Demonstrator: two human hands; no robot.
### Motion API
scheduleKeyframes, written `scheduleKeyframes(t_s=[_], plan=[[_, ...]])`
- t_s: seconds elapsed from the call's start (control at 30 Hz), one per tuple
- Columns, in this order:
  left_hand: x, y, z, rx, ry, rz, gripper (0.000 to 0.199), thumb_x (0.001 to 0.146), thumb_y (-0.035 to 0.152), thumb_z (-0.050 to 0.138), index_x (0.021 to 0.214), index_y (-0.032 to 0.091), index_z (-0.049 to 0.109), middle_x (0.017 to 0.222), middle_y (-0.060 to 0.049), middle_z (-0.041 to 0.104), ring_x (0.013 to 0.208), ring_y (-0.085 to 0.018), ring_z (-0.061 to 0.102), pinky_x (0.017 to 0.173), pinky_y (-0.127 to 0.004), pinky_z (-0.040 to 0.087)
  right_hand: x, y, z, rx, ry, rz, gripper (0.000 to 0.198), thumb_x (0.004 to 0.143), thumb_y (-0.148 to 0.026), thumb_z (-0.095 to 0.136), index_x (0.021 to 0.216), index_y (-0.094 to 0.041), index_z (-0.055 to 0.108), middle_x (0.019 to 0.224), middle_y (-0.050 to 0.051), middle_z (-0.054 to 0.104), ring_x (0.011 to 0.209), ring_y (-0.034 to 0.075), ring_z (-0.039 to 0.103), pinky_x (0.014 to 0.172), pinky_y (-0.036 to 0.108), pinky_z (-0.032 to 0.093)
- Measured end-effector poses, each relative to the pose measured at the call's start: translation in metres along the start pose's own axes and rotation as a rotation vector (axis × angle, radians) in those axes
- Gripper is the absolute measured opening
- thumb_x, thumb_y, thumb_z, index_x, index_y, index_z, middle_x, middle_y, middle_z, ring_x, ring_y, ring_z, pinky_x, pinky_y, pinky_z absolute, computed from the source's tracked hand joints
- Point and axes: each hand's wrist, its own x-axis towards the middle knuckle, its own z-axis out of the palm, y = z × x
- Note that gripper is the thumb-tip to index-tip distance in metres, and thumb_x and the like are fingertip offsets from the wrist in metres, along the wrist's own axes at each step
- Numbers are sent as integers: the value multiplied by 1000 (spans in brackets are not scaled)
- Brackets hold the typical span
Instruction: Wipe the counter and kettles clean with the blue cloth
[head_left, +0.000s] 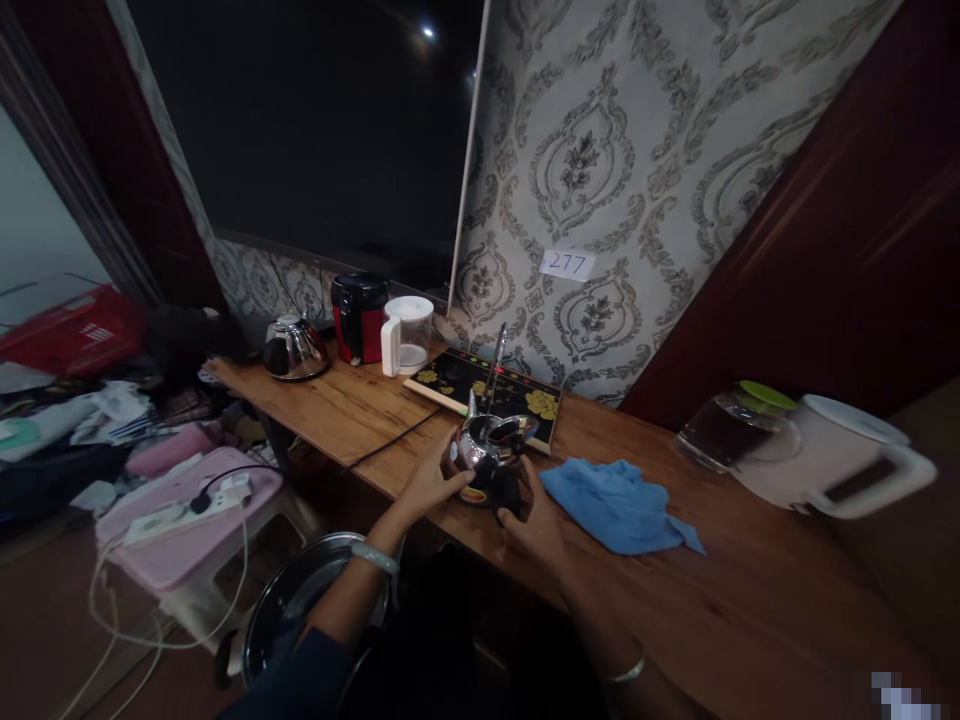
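Note:
A small chrome kettle [474, 448] with a black handle [501, 490] sits near the front edge of the wooden table, its lid [516, 432] tilted up. My left hand [439, 478] grips the kettle's left side, thumb laid across its front. On the other side, my right hand [531, 510] has its fingers and thumb round the handle area. Just behind is a black tea stove panel [450, 375] with gold flowers and lit buttons, and a thin metal spout [496, 365] rises from it. A crumpled blue cloth [619, 505] lies right of my right hand.
Another chrome kettle [296, 348], a red-and-black appliance [360, 320] and a clear jug [411, 335] stand at the back left. A glass pot [731, 430] and white pitcher [795, 455] stand right. Below left are a metal basin [262, 600] and pink stool [131, 520] with a power strip.

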Motion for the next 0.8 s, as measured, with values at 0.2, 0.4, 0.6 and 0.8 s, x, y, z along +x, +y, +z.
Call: scheduleKeyframes(t_s=[0.2,0.4,0.6,0.8], plan=[[-2,-4,2,-30,-59,37,87,69,45,83,145,21,49,137,-14,61,132,-32,54,112,-50,43,21,0,-35,203,-199,34,88,65,-29,72,149,-25,45,152,9,51,143,32,43,116,53,37],[-2,-7,3,-43,-78,64,91,70,46,83,148,21,44,147,-15,53,139,-34,47,116,-52,39,34,-13,-47,300,-278,57,82,64,-28,69,144,-27,53,151,3,52,142,29,45,116,51,37],[-6,-13,2,9,-55,32,96,67,46,85,150,21,41,150,-16,49,141,-36,44,117,-53,37,49,-8,-49,368,-274,121,79,55,-21,63,134,-30,64,146,1,57,139,28,49,111,49,41],[-14,-16,6,37,11,25,90,71,42,81,149,22,41,147,-16,52,137,-35,49,113,-52,40,60,0,-55,325,-304,137,80,54,-18,57,132,-33,65,145,-2,58,142,28,45,113,48,39]])
